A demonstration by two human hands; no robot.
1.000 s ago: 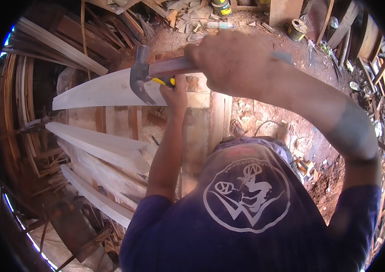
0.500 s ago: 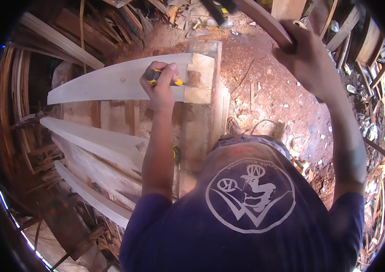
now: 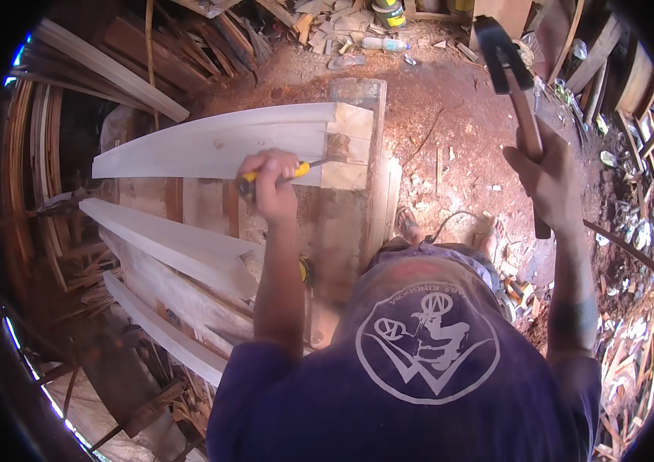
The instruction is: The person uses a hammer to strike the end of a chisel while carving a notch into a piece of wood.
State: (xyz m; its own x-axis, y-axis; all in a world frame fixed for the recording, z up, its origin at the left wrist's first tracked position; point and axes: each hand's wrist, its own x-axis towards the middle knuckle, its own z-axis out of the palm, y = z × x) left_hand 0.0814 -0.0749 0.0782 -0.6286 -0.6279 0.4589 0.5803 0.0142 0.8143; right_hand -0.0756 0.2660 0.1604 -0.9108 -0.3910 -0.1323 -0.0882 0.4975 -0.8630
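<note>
A chisel (image 3: 303,169) with a yellow and black handle is wrapped in the fingers of my left hand (image 3: 273,189). It lies at a low slant, its blade toward the notched joint (image 3: 337,146) near the right end of a pale curved board (image 3: 219,138). Whether the tip touches the wood, I cannot tell. My right hand (image 3: 548,175) grips the wooden handle of a hammer (image 3: 527,119). Its dark head points away from me, raised off to the right and apart from the chisel.
The curved board lies on a wooden bench (image 3: 311,254). Nearer, another shaped board (image 3: 173,239) and a curved strip (image 3: 165,331) lie to the left. Lumber (image 3: 111,69) leans at the far left. Wood scraps, a plastic bottle (image 3: 385,44) and cans (image 3: 390,14) litter the far floor.
The hammer has swung up to the right, its whole head now in view. My left hand has turned the chisel so its handle end sits lower, nearer me. The view has shifted slightly.
</note>
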